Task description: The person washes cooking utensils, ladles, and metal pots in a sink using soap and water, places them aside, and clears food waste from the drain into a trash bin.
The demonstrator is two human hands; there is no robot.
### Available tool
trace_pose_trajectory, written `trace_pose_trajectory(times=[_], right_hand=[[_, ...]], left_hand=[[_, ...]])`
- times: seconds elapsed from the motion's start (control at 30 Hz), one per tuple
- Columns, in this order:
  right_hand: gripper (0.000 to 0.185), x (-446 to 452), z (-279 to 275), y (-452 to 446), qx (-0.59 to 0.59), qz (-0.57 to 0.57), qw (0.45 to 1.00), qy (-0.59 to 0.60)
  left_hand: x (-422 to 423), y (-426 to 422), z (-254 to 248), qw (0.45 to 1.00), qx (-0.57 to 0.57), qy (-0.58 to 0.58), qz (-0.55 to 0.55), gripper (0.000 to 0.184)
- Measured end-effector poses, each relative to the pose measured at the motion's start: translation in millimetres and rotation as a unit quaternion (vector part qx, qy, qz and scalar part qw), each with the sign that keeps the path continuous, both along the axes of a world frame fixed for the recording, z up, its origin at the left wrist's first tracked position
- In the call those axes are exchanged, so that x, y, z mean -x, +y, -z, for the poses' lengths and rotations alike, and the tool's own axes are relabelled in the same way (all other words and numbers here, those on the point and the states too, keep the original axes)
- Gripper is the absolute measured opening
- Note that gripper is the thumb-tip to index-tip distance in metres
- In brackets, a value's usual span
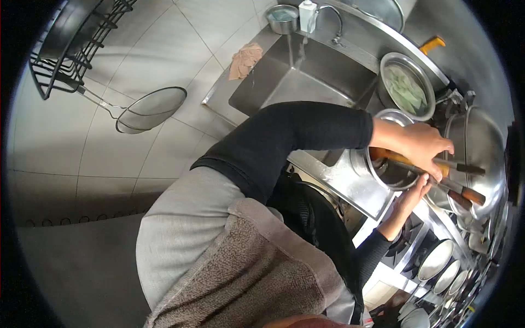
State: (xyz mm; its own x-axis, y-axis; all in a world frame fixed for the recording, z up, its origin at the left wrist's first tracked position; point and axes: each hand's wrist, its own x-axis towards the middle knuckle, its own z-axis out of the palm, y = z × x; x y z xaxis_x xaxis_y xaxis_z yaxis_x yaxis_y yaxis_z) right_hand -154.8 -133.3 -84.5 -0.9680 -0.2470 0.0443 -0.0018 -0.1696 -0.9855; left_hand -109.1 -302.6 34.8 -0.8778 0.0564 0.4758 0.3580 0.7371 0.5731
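Observation:
My left hand, in a black sleeve, is closed around the handles of several long utensils over a steel pot. Brown wooden grips stick out past my fingers to the right. An orange-brown stick-like piece shows under my left wrist, inside the pot. On the near side my right hand comes up beside the pot rim, its fingertips meeting the metal shafts. Overlap hides how each finger sits. The utensils' lower ends are mostly hidden in the pot.
Water runs from a tap into a steel sink. A bowl holds pale green leaves. A large steel wok or lid stands at right, pans below. A sieve hangs from a black rack; a cloth lies at the sink edge.

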Motion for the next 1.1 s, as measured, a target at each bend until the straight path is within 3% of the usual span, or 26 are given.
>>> trace_pose_trajectory(times=[0.07, 0.17, 0.2, 0.23, 0.27, 0.3, 0.33, 0.4, 0.5, 0.57, 0.63, 0.67, 0.73, 0.77, 0.87, 0.93, 0.97, 1.03, 1.1], right_hand=[[0.065, 2, 3, 3, -0.017, -0.002, 1.0, -0.023], [0.066, -7, 1, 6, -0.075, 0.051, 0.996, -0.023], [0.067, -14, -2, 6, -0.086, 0.072, 0.993, -0.028], [0.069, -7, 19, 28, -0.106, 0.067, 0.992, -0.003], [0.072, -15, 24, 30, -0.107, 0.129, 0.986, -0.019], [0.072, -17, 36, 43, -0.119, 0.154, 0.981, -0.004], [0.069, -23, 43, 49, -0.157, 0.204, 0.966, 0.008], [0.064, -41, 60, 66, -0.182, 0.251, 0.951, -0.016], [0.059, -67, 108, 100, -0.193, 0.228, 0.95, -0.09], [0.059, -93, 109, 83, -0.242, 0.199, 0.943, -0.114], [0.063, -110, 118, 70, -0.325, 0.157, 0.924, -0.125], [0.063, -118, 124, 67, -0.299, 0.087, 0.945, -0.096], [0.061, -130, 131, 60, -0.301, 0.079, 0.94, -0.138], [0.057, -137, 126, 54, -0.33, 0.075, 0.927, -0.16], [0.053, -151, 132, 56, -0.336, 0.05, 0.924, -0.176], [0.05, -147, 152, 70, -0.362, 0.037, 0.917, -0.163], [0.047, -145, 161, 75, -0.308, 0.046, 0.936, -0.167], [0.046, -128, 164, 92, -0.317, -0.008, 0.939, -0.132], [0.046, -124, 171, 111, -0.283, 0.009, 0.952, -0.112]], left_hand=[[-22, -40, 23, 0.993, -0.113, 0.024, 0.028, 0.056], [-64, -159, 90, 0.981, -0.061, 0.061, -0.171, 0.035], [-93, -214, 115, 0.964, -0.027, -0.002, -0.264, 0.03], [-134, -258, 121, 0.925, 0.042, -0.039, -0.376, 0.029], [-170, -317, 167, 0.866, 0.089, -0.015, -0.491, 0.029], [-206, -366, 208, 0.822, 0.044, 0.011, -0.568, 0.034], [-251, -413, 228, 0.801, 0.08, -0.144, -0.576, 0.04], [-294, -441, 285, 0.775, 0.171, 0.017, -0.608, 0.044], [-271, -456, 284, 0.778, 0.308, -0.039, -0.546, 0.045], [-234, -505, 284, 0.842, 0.242, -0.019, -0.482, 0.042], [-207, -552, 310, 0.849, 0.252, -0.019, -0.463, 0.04], [-208, -561, 315, 0.857, 0.227, -0.033, -0.46, 0.039], [-211, -562, 317, 0.869, 0.178, -0.054, -0.458, 0.038], [-227, -557, 322, 0.888, 0.168, -0.068, -0.423, 0.037], [-286, -484, 308, 0.873, 0.336, -0.102, -0.339, 0.036], [-304, -452, 302, 0.848, 0.372, -0.264, -0.27, 0.034], [-313, -438, 299, 0.824, 0.387, -0.343, -0.232, 0.032], [-333, -413, 309, 0.831, 0.457, -0.216, -0.231, 0.027], [-361, -393, 325, 0.825, 0.493, -0.236, -0.144, 0.028]])
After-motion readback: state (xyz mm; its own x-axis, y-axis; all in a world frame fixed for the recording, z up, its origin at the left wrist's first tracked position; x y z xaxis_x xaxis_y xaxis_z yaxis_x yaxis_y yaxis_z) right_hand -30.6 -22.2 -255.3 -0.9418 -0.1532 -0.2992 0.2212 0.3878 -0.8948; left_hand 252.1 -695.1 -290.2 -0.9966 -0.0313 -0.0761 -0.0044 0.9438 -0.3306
